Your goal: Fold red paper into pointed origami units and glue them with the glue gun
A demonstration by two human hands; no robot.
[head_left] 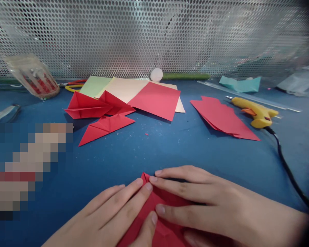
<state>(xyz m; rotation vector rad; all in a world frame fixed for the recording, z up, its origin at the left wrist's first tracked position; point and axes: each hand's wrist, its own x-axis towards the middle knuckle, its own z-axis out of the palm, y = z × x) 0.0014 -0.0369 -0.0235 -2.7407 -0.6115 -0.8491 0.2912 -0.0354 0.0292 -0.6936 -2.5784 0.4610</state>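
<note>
Biggest thing here is the blue table (170, 151), with a metal mesh panel (105, 41) along the back, maybe a barrier so stuff doesn't roll off. Then the right hand (216, 199), laid low with fingers a bit spread and tips on the sheet, I guess to stop it sliding. The left hand (108, 212) comes in opposite, fingertips bunched by the top corner, thumb lower down. Looks like pressing more than pinching, though the undersides are hidden. The red paper (167, 233) is under both hands, folded tip poking out between them, so probably they're holding a crease flat. Three folded red pieces sit further back on the left, likely for elbow room. Loose red sheets (221, 118) lie back right, yellow glue gun (257, 108) just beside them. Tiniest: a red scrap (146, 134) mid-table
</note>
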